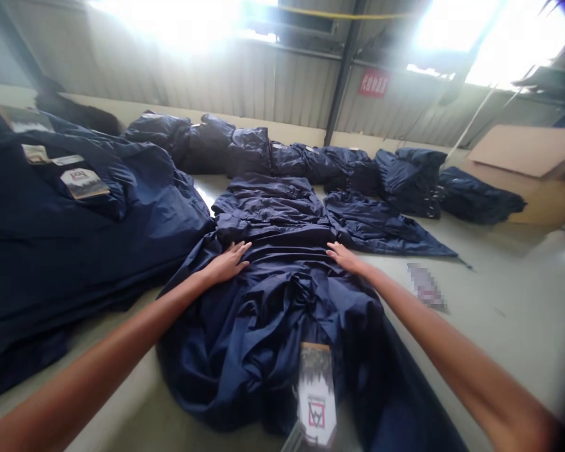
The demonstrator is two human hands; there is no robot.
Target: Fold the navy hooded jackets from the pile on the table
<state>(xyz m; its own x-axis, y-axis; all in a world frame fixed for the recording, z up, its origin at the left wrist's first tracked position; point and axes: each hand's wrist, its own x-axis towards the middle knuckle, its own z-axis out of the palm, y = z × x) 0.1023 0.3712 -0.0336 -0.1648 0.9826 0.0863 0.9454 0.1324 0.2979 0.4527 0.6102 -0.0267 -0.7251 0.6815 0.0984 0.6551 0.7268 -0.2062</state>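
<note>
**Two open hands on a spread garment, seen from my head.** My left hand (226, 263) and my right hand (346, 257) lie palm down on a navy garment (268, 314), well apart, one on each side of its middle. Neither hand is clamped on anything: the fingers of both are extended and loosely spread, pressing on the cloth without gathering it. The right hand sits near the garment's edge, just beside the bare table.

The garment lies flat on a pale table (508, 339), with deep folds and creases below my hands. A paper tag (316, 395) lies on its near end.

To the left, touching the garment, is a tall stack of navy cloth (70, 251) with paper tags (85, 183) on top. Ahead, a row of bunched navy garments (245, 150) runs along the far side of the table. A further navy garment (376, 229) lies spread just beyond my right hand, and a blurred card (426, 285) lies on the table to its near side. Sheets of cardboard (527, 150) lean at far right. Behind everything stands a corrugated metal wall (273, 81) bearing a red sign (373, 83).
</note>
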